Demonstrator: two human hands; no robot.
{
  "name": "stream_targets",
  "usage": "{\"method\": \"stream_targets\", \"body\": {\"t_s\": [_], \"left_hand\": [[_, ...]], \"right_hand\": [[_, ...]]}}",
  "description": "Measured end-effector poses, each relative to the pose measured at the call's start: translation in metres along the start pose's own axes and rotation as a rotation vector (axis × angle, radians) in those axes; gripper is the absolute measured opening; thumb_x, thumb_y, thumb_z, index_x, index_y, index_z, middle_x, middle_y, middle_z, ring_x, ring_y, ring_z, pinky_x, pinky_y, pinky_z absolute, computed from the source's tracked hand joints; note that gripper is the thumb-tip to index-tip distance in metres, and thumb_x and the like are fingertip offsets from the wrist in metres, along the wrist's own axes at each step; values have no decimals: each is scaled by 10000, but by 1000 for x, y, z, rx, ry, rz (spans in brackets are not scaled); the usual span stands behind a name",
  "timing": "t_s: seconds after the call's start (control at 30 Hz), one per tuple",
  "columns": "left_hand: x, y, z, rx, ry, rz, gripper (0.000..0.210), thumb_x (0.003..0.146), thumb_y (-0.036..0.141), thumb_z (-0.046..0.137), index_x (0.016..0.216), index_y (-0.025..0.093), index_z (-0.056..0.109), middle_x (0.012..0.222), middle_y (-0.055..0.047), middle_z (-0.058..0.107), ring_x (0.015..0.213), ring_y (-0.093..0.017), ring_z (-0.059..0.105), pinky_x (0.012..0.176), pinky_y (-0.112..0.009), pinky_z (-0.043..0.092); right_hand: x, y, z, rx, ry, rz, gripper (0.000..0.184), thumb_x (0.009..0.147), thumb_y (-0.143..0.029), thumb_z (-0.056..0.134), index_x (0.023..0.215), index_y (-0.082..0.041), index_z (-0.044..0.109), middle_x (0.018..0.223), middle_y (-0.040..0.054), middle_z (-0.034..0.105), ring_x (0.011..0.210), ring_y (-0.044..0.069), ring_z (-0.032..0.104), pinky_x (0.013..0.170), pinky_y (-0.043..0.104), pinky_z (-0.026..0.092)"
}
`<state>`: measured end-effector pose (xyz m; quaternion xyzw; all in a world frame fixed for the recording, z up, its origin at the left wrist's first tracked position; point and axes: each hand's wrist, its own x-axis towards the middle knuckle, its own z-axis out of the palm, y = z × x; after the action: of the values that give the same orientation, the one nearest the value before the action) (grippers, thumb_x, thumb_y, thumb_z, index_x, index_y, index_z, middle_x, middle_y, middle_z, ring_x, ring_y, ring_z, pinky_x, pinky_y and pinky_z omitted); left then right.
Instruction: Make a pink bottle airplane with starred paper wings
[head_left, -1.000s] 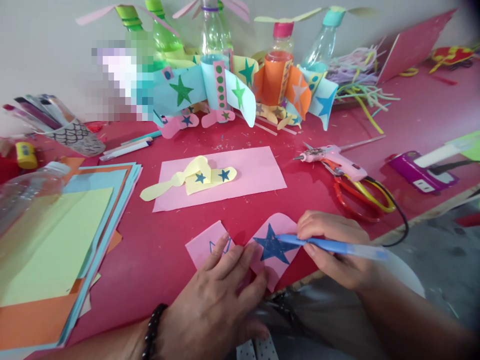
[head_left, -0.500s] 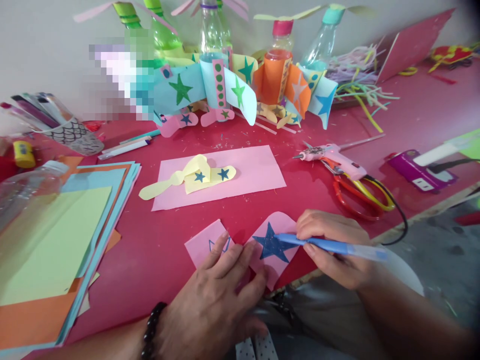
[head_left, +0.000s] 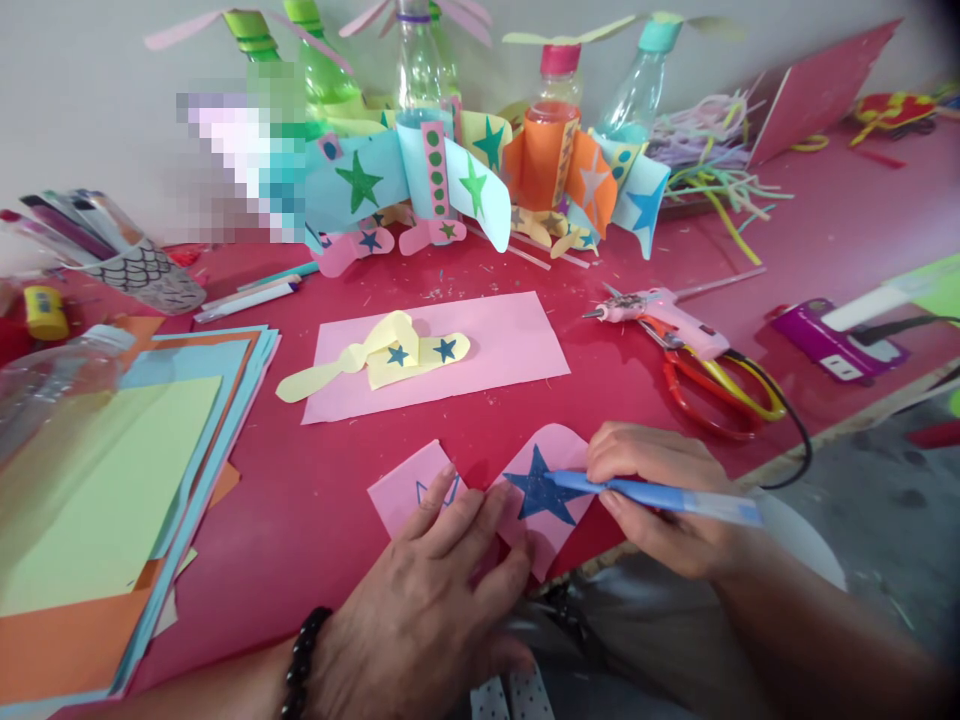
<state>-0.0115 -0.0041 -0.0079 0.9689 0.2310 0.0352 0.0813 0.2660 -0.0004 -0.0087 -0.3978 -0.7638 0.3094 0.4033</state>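
Note:
My right hand [head_left: 664, 500] grips a blue marker [head_left: 645, 493], its tip resting on a dark blue star [head_left: 541, 485] that looks almost wholly coloured in. The star is drawn on a pink paper piece [head_left: 559, 545] at the table's front edge. Flat over this paper's left corner lies my left hand [head_left: 442, 570], fingers stretched out. Its fingers also cover part of a second pink paper piece [head_left: 397, 492], where part of a blue star outline shows. Beyond both hands, a yellow paper cutout [head_left: 390, 352] with two blue stars rests on a pink sheet [head_left: 517, 340].
Decorated bottles [head_left: 431, 150] stand along the wall. Right of the pink sheet lie a glue gun [head_left: 667, 315], red-and-yellow-handled scissors [head_left: 697, 400] and a purple power strip [head_left: 836, 345]. At left are stacked coloured papers [head_left: 97, 480], a clear bottle [head_left: 56, 385] and a pen cup [head_left: 154, 275].
The marker and right hand have shifted very slightly left over the star. My left hand stays in place on the paper. The whole view has moved a little.

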Motion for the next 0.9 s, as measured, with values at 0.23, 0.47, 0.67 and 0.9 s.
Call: {"method": "stream_targets", "body": {"t_s": [0.23, 0.47, 0.67, 0.9], "left_hand": [[1, -1, -5, -35, -15, -9, 538, 966, 598, 449, 1355, 238, 539, 1509, -114, 465, 1370, -293, 436, 1180, -573, 277], [7, -10, -16, 36, 127, 64, 255, 1012, 258, 487, 1211, 211, 640, 1463, -56, 529, 1274, -250, 493, 1196, -566, 226], [10, -4, -38, 25, 225, -21, 187, 1000, 208, 513, 973, 172, 694, 1030, -29, 729, 1061, -210, 557, 1152, -517, 324], [-3, 44, -36, -19, 208, -200, 185, 992, 231, 519, 934, 172, 684, 801, -33, 667, 861, -200, 560, 891, -396, 502]], "right_hand": [[-5, 1, 1, -115, 262, 90, 165, 889, -183, 600, 1037, -217, 664, 913, 61, 714, 846, 218, 690, 760, 347, 562], [-1, 12, 7, -156, 201, 124, 267, 979, -207, 519, 1235, -221, 597, 1128, 83, 737, 1040, 200, 706, 892, 329, 573], [1, 21, 8, -354, 66, -15, 270, 935, -229, 551, 1199, -214, 609, 1161, 114, 699, 1177, 280, 596, 972, 452, 525], [3, 18, 8, -340, 54, 6, 256, 843, -166, 593, 1094, -202, 627, 949, 100, 695, 932, 278, 602, 825, 429, 524]]}}
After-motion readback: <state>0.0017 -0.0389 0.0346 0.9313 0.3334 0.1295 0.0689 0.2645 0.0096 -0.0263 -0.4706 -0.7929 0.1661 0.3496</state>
